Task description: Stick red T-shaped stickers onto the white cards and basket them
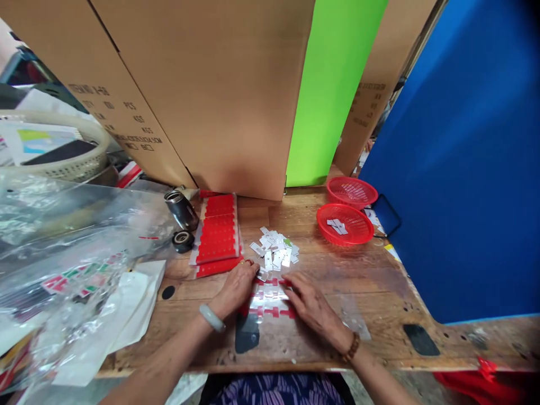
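A clear plastic sheet with red shapes [274, 311] lies flat before me, with several small white cards in rows on it. My left hand [239, 285] is at the sheet's upper left corner, fingers bent together and closed; a small white card [262, 274] shows beside the fingertips, and whether they grip it is hidden. My right hand [311, 304] lies over the sheet's right side, its fingers outstretched and slightly apart, touching it. Just beyond both hands is a loose pile of small white cards [276, 247], with a green patch among them.
Red sheets [217, 230] are stacked at the left, beside a dark flask [181, 209] and its lid [183, 241]. Two red baskets [346, 239] stand at the right, the nearer holding white cards. Clear plastic bags [84, 270] cover the left. Cardboard [211, 84] and a blue panel [464, 169] rise behind.
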Motion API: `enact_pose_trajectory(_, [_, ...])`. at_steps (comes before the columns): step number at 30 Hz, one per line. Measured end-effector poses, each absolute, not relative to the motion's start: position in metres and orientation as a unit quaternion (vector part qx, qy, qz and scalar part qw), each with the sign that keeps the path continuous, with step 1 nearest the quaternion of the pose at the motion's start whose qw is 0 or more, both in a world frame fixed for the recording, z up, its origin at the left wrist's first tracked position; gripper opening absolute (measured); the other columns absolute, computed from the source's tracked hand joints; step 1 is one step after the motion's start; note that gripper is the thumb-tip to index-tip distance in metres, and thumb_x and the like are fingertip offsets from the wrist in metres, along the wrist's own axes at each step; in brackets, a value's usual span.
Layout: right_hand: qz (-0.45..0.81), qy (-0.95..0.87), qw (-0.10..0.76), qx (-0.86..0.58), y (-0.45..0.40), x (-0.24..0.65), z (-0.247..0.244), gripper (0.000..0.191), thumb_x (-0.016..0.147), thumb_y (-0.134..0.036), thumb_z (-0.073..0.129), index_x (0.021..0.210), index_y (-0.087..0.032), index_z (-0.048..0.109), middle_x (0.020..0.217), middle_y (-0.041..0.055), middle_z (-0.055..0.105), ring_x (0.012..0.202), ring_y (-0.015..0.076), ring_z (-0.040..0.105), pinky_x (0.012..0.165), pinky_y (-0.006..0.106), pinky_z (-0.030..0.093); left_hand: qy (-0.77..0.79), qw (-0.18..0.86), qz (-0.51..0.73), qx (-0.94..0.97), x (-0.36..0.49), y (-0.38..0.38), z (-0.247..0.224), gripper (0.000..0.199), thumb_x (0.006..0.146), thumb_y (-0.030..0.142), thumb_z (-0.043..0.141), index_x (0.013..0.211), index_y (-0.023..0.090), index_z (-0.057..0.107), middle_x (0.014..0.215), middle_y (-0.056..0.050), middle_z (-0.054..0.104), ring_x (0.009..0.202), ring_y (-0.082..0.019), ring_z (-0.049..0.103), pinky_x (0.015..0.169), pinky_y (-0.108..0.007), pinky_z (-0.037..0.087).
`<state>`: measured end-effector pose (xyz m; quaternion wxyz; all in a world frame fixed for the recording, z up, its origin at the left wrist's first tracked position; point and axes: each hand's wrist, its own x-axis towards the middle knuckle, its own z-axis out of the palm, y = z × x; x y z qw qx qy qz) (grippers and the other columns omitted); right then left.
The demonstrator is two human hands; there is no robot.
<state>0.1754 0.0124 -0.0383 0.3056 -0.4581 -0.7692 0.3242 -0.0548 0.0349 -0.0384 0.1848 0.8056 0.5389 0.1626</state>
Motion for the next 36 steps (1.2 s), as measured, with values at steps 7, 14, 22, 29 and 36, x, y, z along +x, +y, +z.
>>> enact_pose_trajectory(7, [0.214, -0.880, 0.161, -0.393, -0.004, 0.167, -0.052, 0.044, 0.089, -0.030, 0.056, 0.132, -0.022, 0.052, 0.143, 0.0109, 0.046, 0.136, 0.0296, 0.035, 0.111, 0.053, 0.028, 0.562, 0.183, 0.183, 0.786, -0.046, 0.053, -0.044, 0.021, 0.086, 0.015, 0.042, 0.087, 0.017, 0.063, 0.086, -0.010, 0.061, 0.083, -0.022, 0.053, 0.080, -0.032, 0.039])
enact_pose_trajectory(14, [0.187, -0.880, 0.179, -0.398, -0.011, 0.165, -0.058, 0.047, 0.089, -0.030, 0.055, 0.135, -0.021, 0.050, 0.145, 0.0106, 0.044, 0.137, 0.0281, 0.034, 0.113, 0.052, 0.026, 0.611, 0.194, 0.222, 0.735, -0.031, 0.080, -0.039, 0.010, 0.074, 0.008, 0.055, 0.078, 0.017, 0.059, 0.077, -0.007, 0.060, 0.083, -0.022, 0.055, 0.078, -0.032, 0.039])
enact_pose_trajectory(22, [0.234, -0.783, 0.330, -0.472, 0.001, 0.193, -0.052, 0.031, 0.091, -0.019, 0.044, 0.120, -0.016, 0.057, 0.128, 0.0133, 0.056, 0.119, 0.0199, 0.052, 0.102, 0.037, 0.041, 0.615, 0.287, 0.357, 0.642, -0.025, 0.075, -0.023, 0.013, 0.078, 0.014, 0.054, 0.067, 0.019, 0.049, 0.069, -0.001, 0.053, 0.078, -0.018, 0.054, 0.077, -0.032, 0.042])
enact_pose_trajectory(29, [0.223, -0.724, 0.319, -0.569, 0.025, 0.213, -0.054, 0.017, 0.086, -0.016, 0.047, 0.085, -0.017, 0.063, 0.084, 0.0054, 0.061, 0.084, 0.0191, 0.057, 0.078, 0.032, 0.045, 0.558, 0.509, 0.420, 0.504, 0.006, 0.026, -0.039, 0.031, 0.078, 0.045, 0.060, 0.085, 0.015, 0.056, 0.066, -0.001, 0.061, 0.057, -0.014, 0.062, 0.056, -0.026, 0.051])
enact_pose_trajectory(36, [0.234, -0.715, 0.275, -0.598, 0.038, 0.200, -0.064, 0.012, 0.078, -0.012, 0.051, 0.073, -0.018, 0.060, 0.077, 0.0037, 0.060, 0.077, 0.0178, 0.056, 0.070, 0.028, 0.040, 0.533, 0.610, 0.444, 0.383, 0.014, 0.009, -0.059, 0.038, 0.068, 0.046, 0.074, 0.076, 0.015, 0.053, 0.066, -0.005, 0.067, 0.062, -0.017, 0.069, 0.061, -0.026, 0.055])
